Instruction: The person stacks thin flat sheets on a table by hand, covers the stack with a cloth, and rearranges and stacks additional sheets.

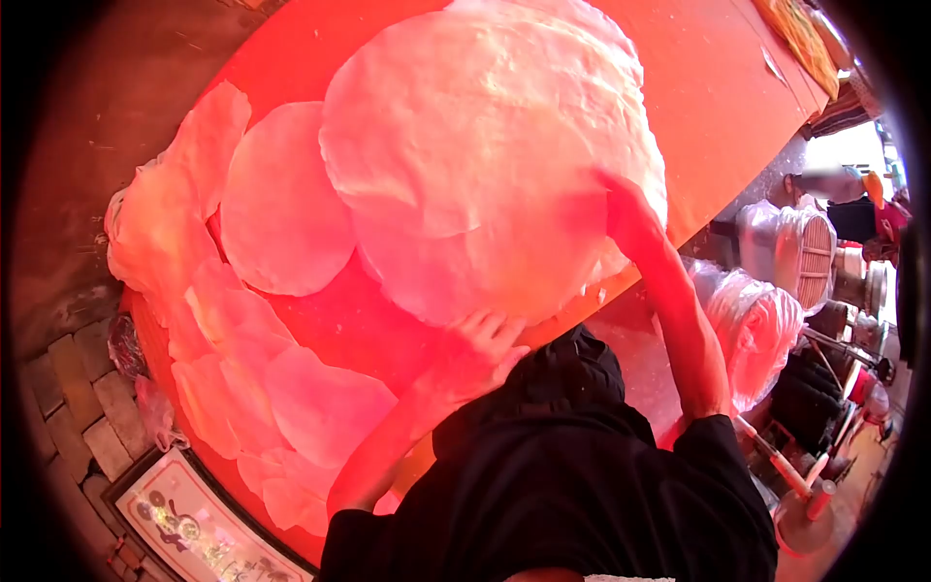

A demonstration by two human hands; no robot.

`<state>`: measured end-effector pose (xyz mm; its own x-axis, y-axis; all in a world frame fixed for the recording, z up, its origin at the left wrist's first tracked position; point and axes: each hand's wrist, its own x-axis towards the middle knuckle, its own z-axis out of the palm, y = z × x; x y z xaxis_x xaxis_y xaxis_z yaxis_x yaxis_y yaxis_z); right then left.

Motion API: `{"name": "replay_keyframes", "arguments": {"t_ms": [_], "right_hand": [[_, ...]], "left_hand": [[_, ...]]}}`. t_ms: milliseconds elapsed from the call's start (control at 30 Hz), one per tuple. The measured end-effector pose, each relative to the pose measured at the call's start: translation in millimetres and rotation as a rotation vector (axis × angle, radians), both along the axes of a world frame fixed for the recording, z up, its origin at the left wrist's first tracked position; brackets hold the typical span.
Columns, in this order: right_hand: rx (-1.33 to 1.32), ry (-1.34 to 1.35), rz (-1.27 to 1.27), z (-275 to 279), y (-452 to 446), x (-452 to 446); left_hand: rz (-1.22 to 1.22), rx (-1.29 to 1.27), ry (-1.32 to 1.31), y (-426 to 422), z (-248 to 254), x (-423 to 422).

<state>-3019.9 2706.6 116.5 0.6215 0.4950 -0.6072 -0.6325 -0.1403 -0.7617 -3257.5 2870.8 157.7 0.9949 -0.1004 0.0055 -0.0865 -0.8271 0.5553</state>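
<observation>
A large, round, pale sheet (485, 145), thin and slightly wrinkled, lies over the red table near its front edge. At the sheet's near edge is my left hand (482, 347), its fingers spread a little and lying against the rim. My right hand (606, 209) is over the right part of the same sheet, and its fingers are smeared by motion. To the left, a smaller round sheet (286, 199) lies flat, partly beneath the large one. More thin pale sheets (242, 339) overlap along the table's left side.
The red table (718, 107) has its edge close to my body. Plastic-wrapped stools (752, 330) and other items stand at the right. A framed picture (199, 524) leans at the lower left beside a brick wall (82, 388). Yellow cloth (800, 39) lies at the upper right.
</observation>
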Motion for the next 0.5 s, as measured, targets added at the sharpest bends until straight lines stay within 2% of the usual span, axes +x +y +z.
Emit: {"name": "replay_keyframes", "arguments": {"t_ms": [33, 67, 167, 233, 333, 500], "right_hand": [[-0.139, -0.165, 0.086, -6.6, 1.3, 2.9], [-0.014, -0.26, 0.066, -13.1, 2.5, -0.2], [0.171, -0.37, 0.091, -0.3, 17.6, -20.6], [0.217, -0.449, 0.119, 31.5, 27.6, -36.5], [0.103, -0.521, 0.165, 80.9, 28.5, -49.8], [0.112, -0.436, 0.081, 114.7, 3.6, -45.9]], "left_hand": [[0.094, -0.032, -0.089, 1.5, -1.6, 0.1], [0.189, -0.065, -0.171, 3.6, -1.5, -2.4], [0.348, 0.12, -0.373, 37.7, -11.4, 41.7], [0.402, 0.314, -0.473, 51.0, -19.2, 67.8], [0.358, 0.339, -0.545, 50.5, -27.8, 82.4], [0.506, 0.024, -0.441, 76.7, -70.2, 77.6]]}}
